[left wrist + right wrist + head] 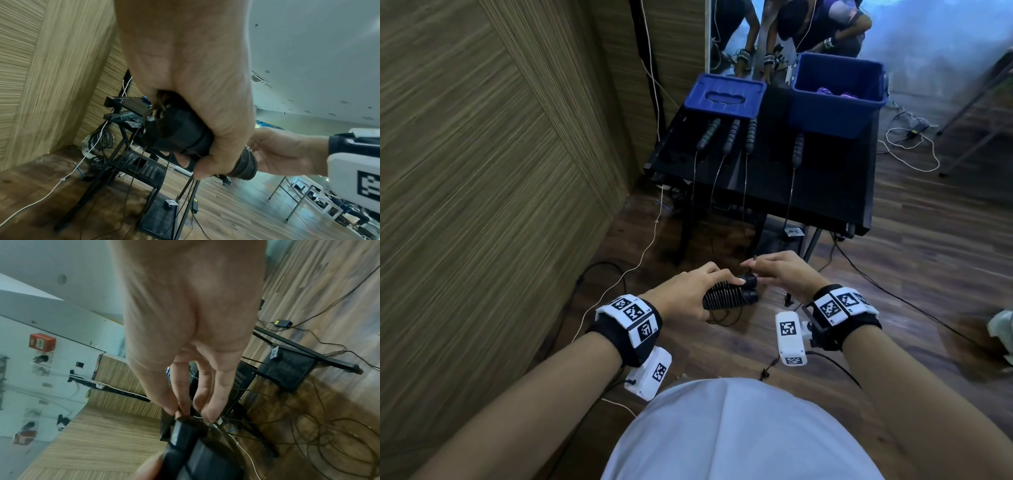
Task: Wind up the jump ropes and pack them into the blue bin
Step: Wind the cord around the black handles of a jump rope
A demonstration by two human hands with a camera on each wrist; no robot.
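My left hand grips a pair of black jump rope handles held side by side, with thin black rope wound round them in tight turns. My right hand is just past the handles' ends and pinches the thin rope between thumb and fingertips. The blue bin stands at the back right of the black table, with purple things inside. Several more rope handles lie on the table, their cords hanging over its front edge.
A blue lid lies at the table's back left. A wood-panelled wall closes off the left side. Loose black cords and a white cable lie on the wooden floor. A mirror stands behind the table.
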